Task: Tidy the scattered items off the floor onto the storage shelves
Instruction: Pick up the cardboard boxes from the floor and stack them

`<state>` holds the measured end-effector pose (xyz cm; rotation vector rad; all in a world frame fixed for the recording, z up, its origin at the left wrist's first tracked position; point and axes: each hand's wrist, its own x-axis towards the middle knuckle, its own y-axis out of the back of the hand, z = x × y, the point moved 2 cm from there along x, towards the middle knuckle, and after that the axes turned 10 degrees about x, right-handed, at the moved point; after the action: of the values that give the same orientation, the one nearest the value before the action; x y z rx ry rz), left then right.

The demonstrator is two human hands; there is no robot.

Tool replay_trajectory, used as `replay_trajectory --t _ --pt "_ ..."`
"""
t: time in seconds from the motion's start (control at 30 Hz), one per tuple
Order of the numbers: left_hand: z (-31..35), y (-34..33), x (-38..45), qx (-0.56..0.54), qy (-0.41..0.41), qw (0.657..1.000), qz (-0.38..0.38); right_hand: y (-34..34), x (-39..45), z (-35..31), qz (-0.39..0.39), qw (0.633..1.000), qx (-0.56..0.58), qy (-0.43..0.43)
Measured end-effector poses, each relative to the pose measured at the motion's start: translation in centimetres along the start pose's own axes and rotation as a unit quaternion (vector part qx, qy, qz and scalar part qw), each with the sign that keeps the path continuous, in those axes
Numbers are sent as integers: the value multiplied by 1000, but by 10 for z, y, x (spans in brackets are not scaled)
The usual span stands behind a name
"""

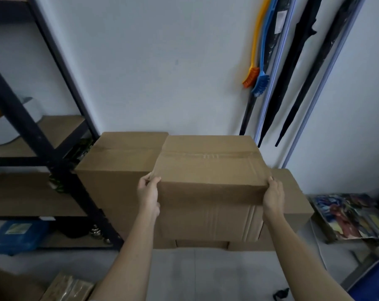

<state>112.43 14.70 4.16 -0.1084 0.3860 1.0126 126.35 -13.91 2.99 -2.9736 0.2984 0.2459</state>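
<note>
Dark metal storage shelves (54, 161) stand at left, a blue case (17, 235) on the lowest board. The left hand (148, 192) grips the left near corner of the taped cardboard box (208, 170); the right hand (274, 195) grips its right corner. The box sits atop other cartons (117, 168) against the wall. Brushes (257, 80) hang at right.

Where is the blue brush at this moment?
In the head view, the blue brush hangs on the white wall at upper right, beside the orange brush and above the cardboard boxes.
</note>
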Motion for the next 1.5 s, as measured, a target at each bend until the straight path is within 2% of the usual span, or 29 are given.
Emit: replay_trajectory --t 0.1,0.37,0.5,0.57,0.63,0.67,0.73,0.83,0.93,1.03,1.1,1.2,1.4,1.5 --pt "5 -9 38 4 -16 1000 17 -28 24 18 -28 999 -7 -21" --pt "-22 -31 101 19 5 1000 24 -65 88 53 -66 993 -34 -94" --pt "-31 -53 121 53 -65 996 34 -77 114 64 -97 986 -74 -113" --pt "-36 -63 129 114 -114 986 35 -83 127 68 -116 982 -96 -117" --pt "-40 -76 136 231 -142 962 35 -88 138 68 -149 975 -120 -109" --pt "-42 -83 139 286 -128 950 21 -91 140 65 -175 970 -134 -104" --pt "-47 -95 142 327 -67 943 -15 -93 140 60 -218 958 -145 -114" --pt "-52 -104 147 287 3 958 -13 -87 140 71 -271 937 -168 -141" --pt "-55 -108 171 286 46 957 -25 -86 155 83 -303 920 -220 -114" --pt "-105 -110 243 266 157 951 -26 -93 182 97 -308 908 -266 -103" --pt "-92 -118 237 280 159 946 -24 -102 188 90 -312 903 -281 -92" --pt "-37 -127 190 285 119 951 -4 -108 198 90 -323 889 -311 -95" --pt "-35 -130 191 303 117 945 32 -110 204 90 -331 882 -307 -138" --pt "-37 -132 182 299 58 951 61 -111 203 90 -323 882 -316 -133"
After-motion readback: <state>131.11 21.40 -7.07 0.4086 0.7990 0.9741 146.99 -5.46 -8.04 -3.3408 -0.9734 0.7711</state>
